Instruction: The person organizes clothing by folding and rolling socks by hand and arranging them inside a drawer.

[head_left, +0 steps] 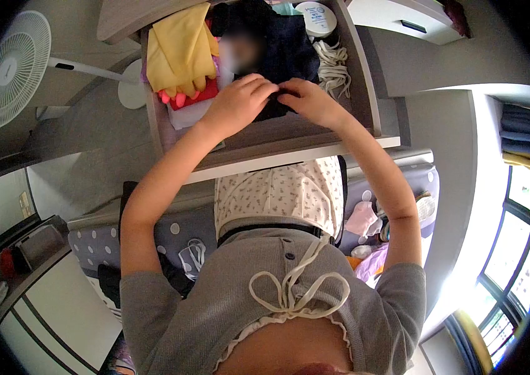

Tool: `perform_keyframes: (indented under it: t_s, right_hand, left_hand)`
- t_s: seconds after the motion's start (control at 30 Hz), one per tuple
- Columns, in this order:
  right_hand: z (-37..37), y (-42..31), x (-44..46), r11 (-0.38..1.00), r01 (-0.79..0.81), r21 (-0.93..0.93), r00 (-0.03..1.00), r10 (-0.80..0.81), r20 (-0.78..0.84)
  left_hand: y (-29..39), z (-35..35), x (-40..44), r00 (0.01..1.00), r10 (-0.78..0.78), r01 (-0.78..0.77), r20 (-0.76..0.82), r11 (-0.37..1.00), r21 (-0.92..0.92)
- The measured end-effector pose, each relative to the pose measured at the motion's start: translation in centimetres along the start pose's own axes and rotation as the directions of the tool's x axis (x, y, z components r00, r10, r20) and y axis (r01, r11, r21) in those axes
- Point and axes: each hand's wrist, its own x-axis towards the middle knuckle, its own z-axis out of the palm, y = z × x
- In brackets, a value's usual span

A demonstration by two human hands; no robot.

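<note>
An open drawer (pixel 365 75) full of folded things lies in front of my body. My left hand (pixel 241 103) and my right hand (pixel 310 103) meet above its near part, with fingertips pinched close together on a black cloth (pixel 272 111). Behind them lies a larger heap of dark fabric (pixel 287 50); whether it is one piece with the cloth at my fingers, I cannot tell. Left of my hands are yellow rubber gloves (pixel 180 50) on a red item (pixel 199 95). White cords (pixel 334 69) and a round white container (pixel 317 19) sit along the right side.
A white fan (pixel 12 72) stands at the left. Behind my body, a dotted grey surface (pixel 174 229) holds pink cloth (pixel 362 219) and other small items. Folded dark fabrics (pixel 521 128) are stacked near the window at the right.
</note>
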Motion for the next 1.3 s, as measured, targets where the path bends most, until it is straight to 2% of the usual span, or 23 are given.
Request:
perform_keyframes:
  t_s: [0.07, 0.2, 0.23, 0.3, 0.37, 0.4, 0.53, 0.67, 0.73, 0.83, 0.93, 1.03, 1.17, 1.23, 1.27, 1.3]
  right_hand:
    - [0.6, 0.4, -0.4, 0.987, 0.152, -0.052, 0.978, -0.158, -0.138]
    - [1.5, -0.2, -1.3, 0.89, 0.191, -0.414, 0.92, -0.309, -0.239]
    - [1.6, -0.1, -1.4, 0.852, 0.182, -0.49, 0.913, -0.332, -0.237]
    - [1.6, 0.2, -1.4, 0.803, 0.177, -0.569, 0.905, -0.36, -0.226]
    - [1.4, 0.5, -1.2, 0.792, 0.189, -0.58, 0.905, -0.37, -0.209]
    - [1.4, 0.6, -1.0, 0.809, 0.187, -0.558, 0.907, -0.36, -0.217]
    - [0.9, 1.2, -0.3, 0.89, 0.148, -0.432, 0.925, -0.278, -0.258]
    - [0.2, 0.1, -0.5, 0.969, -0.006, -0.246, 0.959, -0.064, -0.276]
    - [0.3, 0.6, -0.2, 0.985, 0.024, -0.173, 0.949, -0.077, -0.304]
    - [0.2, 1.0, -0.2, 0.99, 0.027, -0.139, 0.945, -0.071, -0.321]
    - [-0.1, 1.3, -0.2, 0.985, -0.013, -0.17, 0.951, -0.041, -0.307]
    - [-0.3, 1.3, 0.0, 0.982, -0.061, -0.18, 0.951, 0.002, -0.309]
    - [-0.2, 2.6, 0.7, 0.987, -0.019, -0.159, 0.943, -0.035, -0.33]
    - [-0.3, 2.7, 1.0, 0.999, -0.036, -0.041, 0.953, 0.022, -0.301]
    - [-0.4, 2.8, 1.0, 0.999, -0.047, 0.018, 0.957, 0.05, -0.285]
    - [-0.3, 2.7, 1.0, 1.0, -0.004, -0.003, 0.954, 0.003, -0.3]
  left_hand:
    - [-0.3, 0.1, 0.1, 0.999, -0.043, 0.043, 0.007, 0.996, -0.073]
    - [-2.2, 0.8, 0.5, 0.993, -0.056, 0.078, 0.099, 0.969, -0.235]
    - [-2.6, 0.9, 0.6, 0.979, -0.104, 0.151, 0.175, 0.947, -0.282]
    - [-3.3, 0.9, 1.0, 0.926, -0.184, 0.3, 0.329, 0.887, -0.351]
    - [-4.0, 1.3, 1.4, 0.91, -0.195, 0.389, 0.367, 0.71, -0.587]
    - [-4.3, 1.6, 1.5, 0.902, -0.195, 0.422, 0.386, 0.594, -0.685]
    - [-2.9, 0.5, 1.4, 0.951, -0.164, 0.278, 0.263, 0.827, -0.489]
    - [-1.4, 0.3, 1.2, 0.97, -0.242, 0.238, 0.04, 0.891, -0.386]
    - [-1.8, 1.1, 0.9, 0.962, -0.264, 0.216, -0.068, 0.891, -0.398]
    - [-1.9, 1.0, 0.9, 0.948, -0.318, 0.282, 0.006, 0.833, -0.477]
    - [-1.9, 1.5, 1.1, 0.96, -0.272, 0.218, -0.066, 0.875, -0.432]
    - [-1.4, 1.7, 1.3, 0.941, -0.336, 0.293, -0.038, 0.868, -0.402]
    - [-1.8, 3.4, 1.8, 0.885, -0.422, 0.246, -0.197, 0.782, -0.572]
    - [-2.8, 4.3, 2.2, 0.855, -0.461, 0.182, -0.237, 0.695, -0.696]
    - [-2.7, 4.0, 2.3, 0.843, -0.526, 0.262, -0.114, 0.587, -0.766]
    - [-2.5, 3.5, 2.3, 0.819, -0.574, 0.342, 0.015, 0.466, -0.816]
